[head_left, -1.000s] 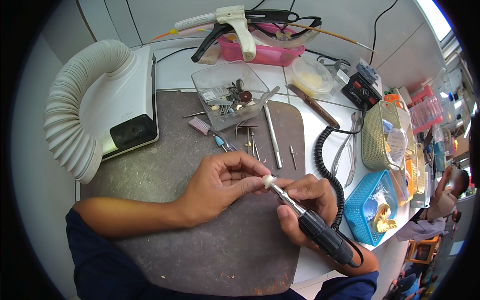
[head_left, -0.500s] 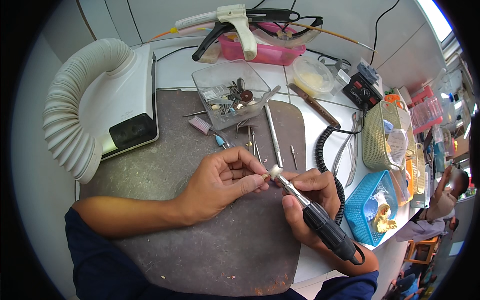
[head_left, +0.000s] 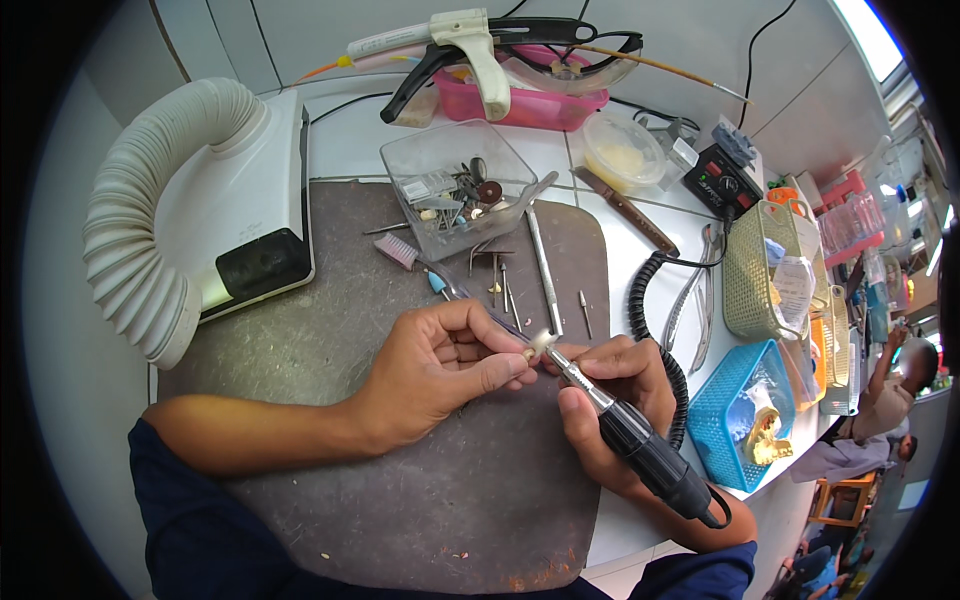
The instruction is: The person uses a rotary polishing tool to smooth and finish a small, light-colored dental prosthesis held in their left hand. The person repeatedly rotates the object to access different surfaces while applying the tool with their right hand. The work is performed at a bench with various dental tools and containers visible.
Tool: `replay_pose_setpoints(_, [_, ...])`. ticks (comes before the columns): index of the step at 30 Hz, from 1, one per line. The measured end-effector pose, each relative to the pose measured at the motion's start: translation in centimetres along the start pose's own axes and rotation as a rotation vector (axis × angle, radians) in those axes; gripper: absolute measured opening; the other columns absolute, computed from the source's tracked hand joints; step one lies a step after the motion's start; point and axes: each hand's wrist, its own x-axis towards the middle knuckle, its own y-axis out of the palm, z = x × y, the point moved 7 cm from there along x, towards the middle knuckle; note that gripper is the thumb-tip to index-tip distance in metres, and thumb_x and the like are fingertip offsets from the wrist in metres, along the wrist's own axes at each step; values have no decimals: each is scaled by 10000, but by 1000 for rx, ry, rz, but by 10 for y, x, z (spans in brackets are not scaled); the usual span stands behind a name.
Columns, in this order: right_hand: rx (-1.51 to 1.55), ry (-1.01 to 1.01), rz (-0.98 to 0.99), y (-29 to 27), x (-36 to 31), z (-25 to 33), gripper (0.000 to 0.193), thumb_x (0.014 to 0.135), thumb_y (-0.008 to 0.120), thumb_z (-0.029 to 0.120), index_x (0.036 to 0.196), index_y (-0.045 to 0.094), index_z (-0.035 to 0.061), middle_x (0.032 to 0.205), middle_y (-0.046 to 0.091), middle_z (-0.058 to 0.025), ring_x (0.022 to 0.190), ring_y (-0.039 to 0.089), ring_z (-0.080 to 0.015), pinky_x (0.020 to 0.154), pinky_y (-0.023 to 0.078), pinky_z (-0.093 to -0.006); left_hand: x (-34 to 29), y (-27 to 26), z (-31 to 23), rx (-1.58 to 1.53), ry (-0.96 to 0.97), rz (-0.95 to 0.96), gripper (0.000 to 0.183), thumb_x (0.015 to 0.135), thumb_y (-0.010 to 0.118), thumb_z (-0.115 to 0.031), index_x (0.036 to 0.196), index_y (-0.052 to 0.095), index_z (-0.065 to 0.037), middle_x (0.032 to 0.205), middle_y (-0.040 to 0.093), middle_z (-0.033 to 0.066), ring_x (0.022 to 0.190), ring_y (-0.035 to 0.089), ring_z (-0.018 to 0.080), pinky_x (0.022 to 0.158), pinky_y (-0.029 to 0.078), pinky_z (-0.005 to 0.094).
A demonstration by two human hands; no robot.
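Over the dark grey mat, my left hand point(head_left: 450, 360) pinches a tiny tan piece point(head_left: 530, 354) between thumb and fingertips; it is mostly covered, and its kind is unclear. My right hand point(head_left: 628, 392) is wrapped round a black and silver rotary handpiece point(head_left: 640, 440), its tip pointing up and left. A small white polishing wheel point(head_left: 543, 342) sits on that tip, right against or just beside the tan piece. Beyond my hands lie thin burs point(head_left: 506, 290), a metal rod-like tool point(head_left: 545, 265) and a brush point(head_left: 398, 250).
A clear box of burs and discs point(head_left: 455, 240) stands behind my hands. At left is a white machine with a ribbed hose point(head_left: 125, 240). A coiled cord point(head_left: 640, 300) runs to a black control box point(head_left: 722, 182). A blue basket point(head_left: 715, 420) holds dental models at right.
The white wheel shows a thinner, more tilted outline than before. Both hands keep nearly the same place and grip. A green light now shows on the control box.
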Motion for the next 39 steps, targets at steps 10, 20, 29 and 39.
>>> replay_pose_setpoints(10, [6, -3, 2, 0, 0, 1, 270, 771, 675, -9, 935, 460, -26, 837, 587, -145, 873, 669, -245, 743, 516, -264, -2, 2, -1, 13, -20, -29, 114, 853, 627, -3, 917, 534, 10, 956, 589, 100, 894, 644, 171, 825, 549, 284])
replay_pose_setpoints(20, [-33, -20, -3, 0, 1, 2, 270, 743, 681, -26, 912, 471, -29, 816, 602, -149, 870, 675, -246, 711, 518, -264, -1, 1, 0, 7, 1, -22, 104, 862, 615, -5, 921, 530, 0, 985, 589, 102, 911, 637, 162, 837, 543, 280])
replay_pose_setpoints(29, [-30, -6, -15, 1, 0, 2, 273, 730, 684, -32, 903, 473, -22, 800, 589, -136, 890, 675, -275, 728, 516, -274, -1, 1, 0, 35, -9, -25, 113, 866, 622, -29, 922, 529, 0, 990, 596, 108, 911, 634, 164, 837, 538, 288])
replay_pose_setpoints(39, [-41, 23, -61, -2, -1, -1, 266, 754, 682, -16, 917, 473, -27, 825, 582, -145, 904, 669, -275, 732, 509, -273, 0, 0, 0, 37, 7, -24, 119, 862, 631, -33, 917, 531, -1, 975, 581, 95, 928, 626, 159, 847, 541, 287])
